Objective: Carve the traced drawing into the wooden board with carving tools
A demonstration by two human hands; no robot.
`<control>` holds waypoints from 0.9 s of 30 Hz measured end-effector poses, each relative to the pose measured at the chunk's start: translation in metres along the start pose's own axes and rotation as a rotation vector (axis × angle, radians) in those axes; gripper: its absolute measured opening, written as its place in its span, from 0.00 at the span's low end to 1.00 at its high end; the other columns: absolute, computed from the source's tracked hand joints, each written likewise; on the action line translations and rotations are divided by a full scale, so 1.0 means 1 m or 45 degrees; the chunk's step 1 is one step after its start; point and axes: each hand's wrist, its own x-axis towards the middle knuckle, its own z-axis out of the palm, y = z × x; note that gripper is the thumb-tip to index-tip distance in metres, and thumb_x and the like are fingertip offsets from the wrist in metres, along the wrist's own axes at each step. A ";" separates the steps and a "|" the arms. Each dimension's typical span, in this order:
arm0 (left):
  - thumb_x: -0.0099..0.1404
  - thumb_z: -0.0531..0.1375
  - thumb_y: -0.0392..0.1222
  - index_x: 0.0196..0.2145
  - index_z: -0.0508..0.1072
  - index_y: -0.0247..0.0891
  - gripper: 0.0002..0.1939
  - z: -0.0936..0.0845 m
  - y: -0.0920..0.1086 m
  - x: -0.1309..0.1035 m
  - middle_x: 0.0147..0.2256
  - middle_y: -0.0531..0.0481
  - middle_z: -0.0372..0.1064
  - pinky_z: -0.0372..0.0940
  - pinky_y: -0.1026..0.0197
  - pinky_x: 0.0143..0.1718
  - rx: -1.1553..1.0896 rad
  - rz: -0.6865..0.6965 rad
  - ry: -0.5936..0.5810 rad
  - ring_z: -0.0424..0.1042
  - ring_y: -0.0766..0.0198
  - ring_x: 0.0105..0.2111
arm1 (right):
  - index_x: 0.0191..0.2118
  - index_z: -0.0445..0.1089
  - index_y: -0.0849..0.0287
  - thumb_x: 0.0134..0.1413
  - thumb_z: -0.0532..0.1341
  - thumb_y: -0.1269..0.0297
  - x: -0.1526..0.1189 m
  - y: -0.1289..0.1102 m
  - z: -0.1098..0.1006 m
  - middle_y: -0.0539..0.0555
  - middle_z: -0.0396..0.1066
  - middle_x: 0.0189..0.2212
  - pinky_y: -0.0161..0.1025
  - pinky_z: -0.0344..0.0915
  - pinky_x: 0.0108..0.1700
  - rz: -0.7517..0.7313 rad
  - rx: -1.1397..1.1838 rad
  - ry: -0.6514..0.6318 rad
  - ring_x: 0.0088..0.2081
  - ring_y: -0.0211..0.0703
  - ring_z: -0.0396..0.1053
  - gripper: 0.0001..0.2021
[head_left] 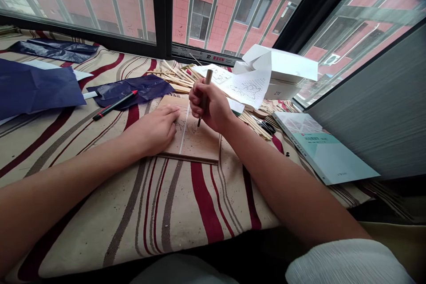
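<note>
A flat wooden board (196, 147) lies on the striped cloth, with dark lines and a pale stripe across its face. My left hand (159, 128) presses on its left side, fingers bent together and holding it against the cloth. Above the right half, my right hand (213, 104) is closed around an upright carving tool (208, 77) with a round wooden handle. The tool's thin dark tip points down at the dark lines; whether it touches the wood I cannot tell. Part of the marked face is hidden by both hands.
Dark blue sheets (36, 84) and a black-and-red pen (115, 105) lie to the left. Behind the board are thin wooden strips (176, 77), a printed drawing (248, 88) and a white box (293, 69). Scissors (268, 127) and a pale green book (322, 146) are on the right.
</note>
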 end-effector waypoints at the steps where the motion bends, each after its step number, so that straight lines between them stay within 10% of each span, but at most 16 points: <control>1: 0.73 0.41 0.41 0.70 0.65 0.19 0.35 0.000 0.000 0.000 0.73 0.35 0.59 0.49 0.49 0.77 0.016 -0.008 -0.001 0.58 0.50 0.74 | 0.33 0.54 0.54 0.69 0.52 0.70 0.000 0.001 0.001 0.41 0.58 0.21 0.30 0.49 0.21 -0.023 -0.003 0.002 0.18 0.31 0.51 0.10; 27: 0.75 0.43 0.50 0.65 0.69 0.23 0.34 -0.005 -0.003 -0.004 0.69 0.31 0.64 0.53 0.43 0.75 -0.118 0.248 0.063 0.61 0.45 0.71 | 0.22 0.48 0.54 0.70 0.59 0.55 0.000 0.004 0.021 0.42 0.44 0.16 0.32 0.37 0.19 -0.022 -0.063 0.146 0.19 0.31 0.36 0.26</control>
